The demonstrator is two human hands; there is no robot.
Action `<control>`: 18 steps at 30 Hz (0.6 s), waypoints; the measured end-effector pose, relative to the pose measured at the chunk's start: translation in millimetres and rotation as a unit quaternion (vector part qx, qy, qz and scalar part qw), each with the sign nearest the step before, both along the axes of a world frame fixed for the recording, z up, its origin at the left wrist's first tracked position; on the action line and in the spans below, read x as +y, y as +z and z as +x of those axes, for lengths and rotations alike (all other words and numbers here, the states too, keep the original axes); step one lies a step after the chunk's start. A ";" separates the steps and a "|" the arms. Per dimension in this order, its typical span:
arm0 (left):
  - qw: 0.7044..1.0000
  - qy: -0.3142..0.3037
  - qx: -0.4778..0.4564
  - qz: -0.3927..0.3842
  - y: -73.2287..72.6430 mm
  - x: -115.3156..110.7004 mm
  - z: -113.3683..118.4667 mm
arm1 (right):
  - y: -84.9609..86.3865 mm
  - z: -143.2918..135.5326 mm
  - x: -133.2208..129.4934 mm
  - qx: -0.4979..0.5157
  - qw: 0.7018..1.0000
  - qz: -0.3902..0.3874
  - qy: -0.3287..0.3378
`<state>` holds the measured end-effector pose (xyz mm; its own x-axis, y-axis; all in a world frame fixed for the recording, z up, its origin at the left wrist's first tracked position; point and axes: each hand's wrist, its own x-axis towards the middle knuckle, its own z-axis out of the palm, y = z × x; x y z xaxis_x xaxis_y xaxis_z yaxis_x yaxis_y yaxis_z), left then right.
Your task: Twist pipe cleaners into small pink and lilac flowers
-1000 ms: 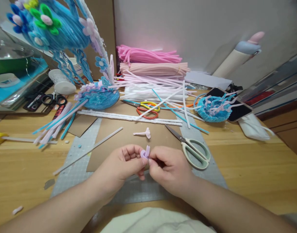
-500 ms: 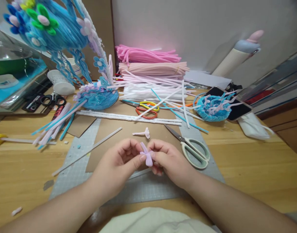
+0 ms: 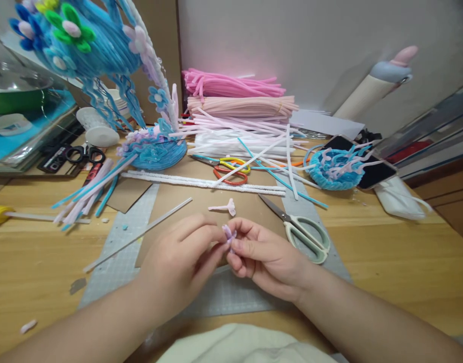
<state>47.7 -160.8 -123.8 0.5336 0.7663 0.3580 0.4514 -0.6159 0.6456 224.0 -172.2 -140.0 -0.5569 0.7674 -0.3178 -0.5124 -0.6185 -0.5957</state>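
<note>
A small lilac pipe-cleaner piece (image 3: 229, 233) is pinched between both hands above the brown cardboard (image 3: 167, 214). My right hand (image 3: 259, 252) grips it from the right with thumb and fingers. From the left, my left hand (image 3: 188, 252) closes its fingertips on the same piece, and its back hides part of the grip. Just beyond the hands lies a pale pink flower-like piece with a short stem (image 3: 228, 206). Large grey-green scissors (image 3: 309, 234) rest right of the hands, their blades pointing away to the left.
Bundles of pink (image 3: 235, 84) and white pipe cleaners (image 3: 231, 143) lie at the back. Orange-yellow scissors (image 3: 231, 171) sit before them. A blue woven piece (image 3: 337, 169) is at right; a blue flowered model (image 3: 99, 45) rises at left. A glue stick (image 3: 140, 234) lies left.
My left hand has turned over, its back now upward, with its fingers reaching across to the lilac piece. The lilac piece has turned and shows less of itself.
</note>
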 end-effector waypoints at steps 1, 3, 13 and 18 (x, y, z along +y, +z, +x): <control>0.999 0.015 -0.013 -0.026 0.0 -1.9 2.1 | -0.1 -0.7 -0.3 0.004 1.000 -0.003 -0.010; 0.993 0.035 -0.047 -0.105 -0.2 -5.1 6.8 | -0.1 -1.4 0.8 -0.005 0.999 0.001 -0.034; 0.820 0.065 -0.275 -0.498 -10.2 -1.5 18.1 | -5.4 -2.9 1.9 -0.327 0.910 0.247 -0.064; 0.740 0.061 -0.345 -0.574 -7.1 0.9 14.1 | -4.3 -4.5 -5.8 -0.334 0.882 0.317 -0.096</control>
<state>61.9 -159.9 -130.8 0.4292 0.8048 -0.4100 -0.2232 0.5344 0.8152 219.5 -178.0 -144.3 -0.2476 0.9689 0.0010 0.0251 0.0074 -0.9997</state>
